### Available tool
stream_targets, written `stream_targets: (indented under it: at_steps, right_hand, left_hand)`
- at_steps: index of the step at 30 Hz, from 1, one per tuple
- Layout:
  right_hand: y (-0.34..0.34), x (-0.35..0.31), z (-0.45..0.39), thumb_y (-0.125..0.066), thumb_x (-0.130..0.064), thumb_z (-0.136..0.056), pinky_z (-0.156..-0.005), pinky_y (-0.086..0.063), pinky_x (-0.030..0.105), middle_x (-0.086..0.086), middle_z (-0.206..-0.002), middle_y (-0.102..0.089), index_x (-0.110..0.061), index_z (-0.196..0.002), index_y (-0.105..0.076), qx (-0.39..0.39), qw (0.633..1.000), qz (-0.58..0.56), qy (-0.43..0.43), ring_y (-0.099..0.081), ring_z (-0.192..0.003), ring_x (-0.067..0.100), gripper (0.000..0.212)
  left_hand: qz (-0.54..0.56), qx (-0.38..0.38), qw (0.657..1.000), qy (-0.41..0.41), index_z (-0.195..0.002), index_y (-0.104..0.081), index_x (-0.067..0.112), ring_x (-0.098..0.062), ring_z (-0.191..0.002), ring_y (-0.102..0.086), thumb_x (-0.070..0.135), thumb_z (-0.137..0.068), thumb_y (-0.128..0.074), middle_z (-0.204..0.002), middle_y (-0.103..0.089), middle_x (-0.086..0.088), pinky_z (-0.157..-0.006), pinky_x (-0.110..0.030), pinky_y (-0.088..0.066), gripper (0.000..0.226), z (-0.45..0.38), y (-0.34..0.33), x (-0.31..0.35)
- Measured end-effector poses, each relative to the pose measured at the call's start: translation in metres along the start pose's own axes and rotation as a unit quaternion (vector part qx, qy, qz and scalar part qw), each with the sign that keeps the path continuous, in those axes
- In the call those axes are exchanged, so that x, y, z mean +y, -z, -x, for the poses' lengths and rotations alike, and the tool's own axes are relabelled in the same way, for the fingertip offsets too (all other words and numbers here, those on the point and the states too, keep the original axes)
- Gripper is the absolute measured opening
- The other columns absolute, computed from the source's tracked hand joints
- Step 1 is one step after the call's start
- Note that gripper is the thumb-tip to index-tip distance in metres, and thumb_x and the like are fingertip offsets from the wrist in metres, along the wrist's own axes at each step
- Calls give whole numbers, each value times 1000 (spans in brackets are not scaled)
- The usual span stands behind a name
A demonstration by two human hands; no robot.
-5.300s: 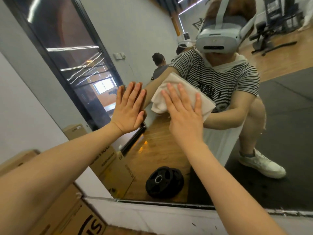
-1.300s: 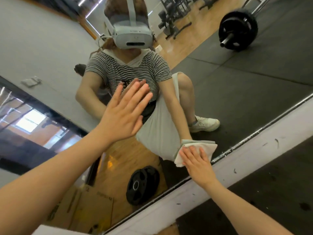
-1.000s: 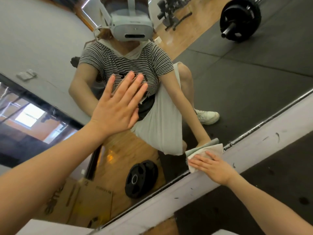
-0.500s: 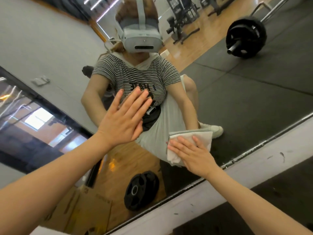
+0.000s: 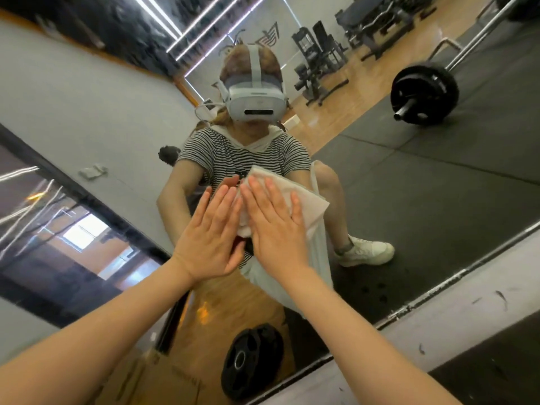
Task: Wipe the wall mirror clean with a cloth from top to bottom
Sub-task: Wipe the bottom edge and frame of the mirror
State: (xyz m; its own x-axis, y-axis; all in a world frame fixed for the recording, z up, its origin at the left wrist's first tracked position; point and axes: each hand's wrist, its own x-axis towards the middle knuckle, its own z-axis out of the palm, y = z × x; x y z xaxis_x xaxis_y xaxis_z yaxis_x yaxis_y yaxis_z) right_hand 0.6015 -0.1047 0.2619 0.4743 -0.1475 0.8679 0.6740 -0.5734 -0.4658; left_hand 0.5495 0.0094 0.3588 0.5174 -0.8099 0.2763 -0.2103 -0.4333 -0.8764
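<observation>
mirror (image 5: 438,200): wall-mounted, fills most of view; lower edge runs as a diagonal from near-left up to far-right, along the white sill (image 5: 455,311).
cloth (image 5: 304,200): white, folded, flat on glass at mid-height, well above the lower edge; far-right corner sticks out past the fingers.
right hand (image 5: 274,226): flat on cloth, fingers straight and spread, palm pressing cloth to glass. No pinch, no curl.
left hand (image 5: 210,238): flat on bare glass just left of cloth, fingers straight and close together, fingertips touching or nearly touching cloth's left edge; cannot tell which. Holds nothing, looks like bracing.
key relation: unwiped run lies below the cloth, toward the sill. Stroke axis = straight down the glass, across the lower edge's diagonal. Right hand is the working hand, already on the cloth; left is beside the path, not in it.
arm pose: both forearms reach up and away from near edge, wrists roughly straight, hands side by side at the same height. Right forearm lies over the downward path, so a pull toward the body fits.
step (judgement): top of a downward pass; next move probably a flat-palm drag down to the sill.
risk (judgement): cloth held by pressure only, may slip or bunch if palm lifts.
reflection: person in headset, striped shirt; weight plate (image 5: 251,363) and barbell (image 5: 423,95) on gym floor.
</observation>
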Motion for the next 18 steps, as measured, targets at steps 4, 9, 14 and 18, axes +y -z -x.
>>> stream_targets:
  at_steps: [4, 9, 14, 18]
  right_hand:
    - [2, 2, -7, -34, -30, -91, -114, -8, 41, -4, -152, -37, -18, -147, -26, 25, 1000, 12, 10, -25, -141, 17, 58]
    - [-1, 21, -8, -32, -39, -100, -116, -12, 37, -9, -158, -22, -22, -150, -26, 49, 997, 7, 57, -12, -148, 14, 53]
    - [-11, 30, 19, -10, -43, -104, -118, 0, 39, -3, -157, -15, -23, -155, -4, 18, 1000, 17, -13, 13, -148, 12, 55]
    - [-21, 47, 82, -8, -44, -104, -118, 4, 38, -6, -162, 13, -24, -155, 7, 13, 994, 4, -111, 13, -148, 13, 57]
  left_hand:
    - [-12, -25, 999, 26, -152, 0, -3, -33, -149, -2, 37, -86, -40, -161, 8, -17, -121, -45, -6, 86, -3, 2, 1]
    - [-26, -59, 998, 18, -149, -15, -7, -42, -143, -21, 39, -89, -38, -155, -18, -25, -121, -48, -10, 80, -3, 2, 0]
    - [-61, -56, 997, -6, -147, -24, -6, -36, -144, -23, 40, -91, -39, -153, -27, -22, -119, -50, -11, 74, -4, 2, -1]
    - [-89, -69, 994, -13, -148, -26, -5, -36, -143, -27, 39, -93, -38, -153, -29, -22, -117, -52, -11, 72, -4, 3, 0]
